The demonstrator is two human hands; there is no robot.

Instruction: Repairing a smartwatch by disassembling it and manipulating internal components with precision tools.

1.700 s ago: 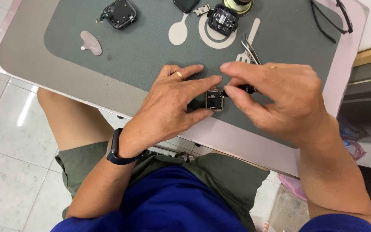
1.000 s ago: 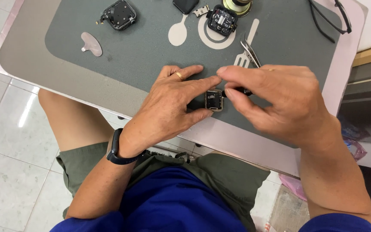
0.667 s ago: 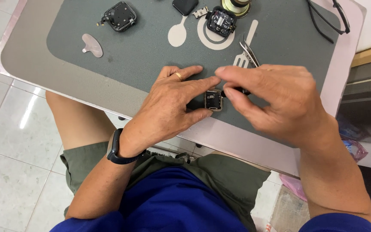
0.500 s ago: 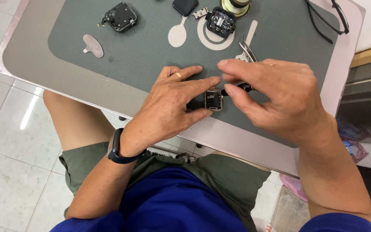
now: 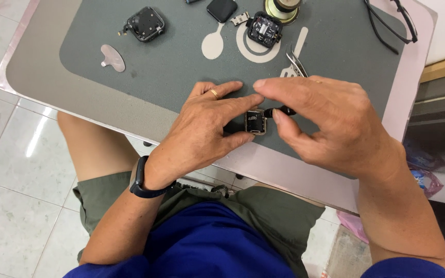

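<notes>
We've got the small square case pinched in left hand fingers; right hand fingers grip a black tool at it. Opened parts lie on worktop; work looks midway.

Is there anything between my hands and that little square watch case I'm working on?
Nothing visible. The left hand already pinches the small square watch case between fingers and thumb, and the right hand meets it from the other side, gripping a small black piece against it. The tweezers lie farther back on the grey mat.
</notes>
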